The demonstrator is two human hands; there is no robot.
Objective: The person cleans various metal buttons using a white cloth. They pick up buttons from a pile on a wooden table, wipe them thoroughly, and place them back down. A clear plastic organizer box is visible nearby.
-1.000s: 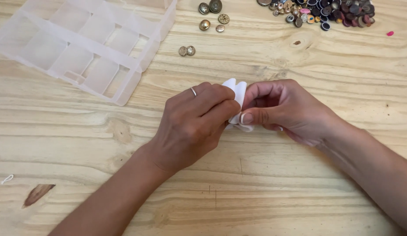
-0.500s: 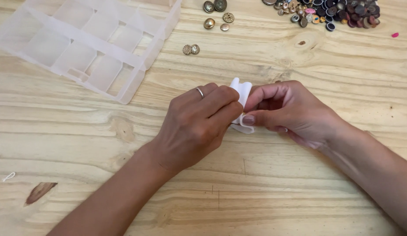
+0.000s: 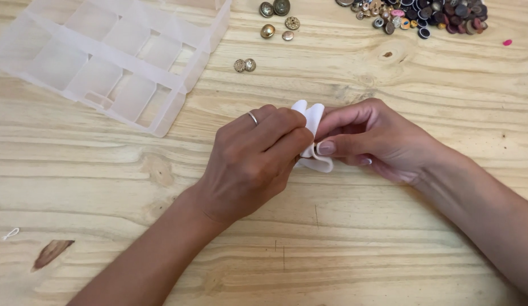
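White folded strip (image 3: 313, 122) pinched between left hand (image 3: 252, 161) and right hand (image 3: 383, 139) (fingers closed on it). Clear compartment box (image 3: 113, 56) upper left; button heap (image 3: 423, 12) upper right.

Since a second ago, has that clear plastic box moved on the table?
No. The clear plastic box sits the same against the two gold buttons beside it; only the camera view shifted slightly.

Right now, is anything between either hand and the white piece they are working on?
Nothing visible. The left hand and right hand both pinch the small white folded piece directly, above the wooden table. The clear compartment box and the buttons lie apart, farther away.
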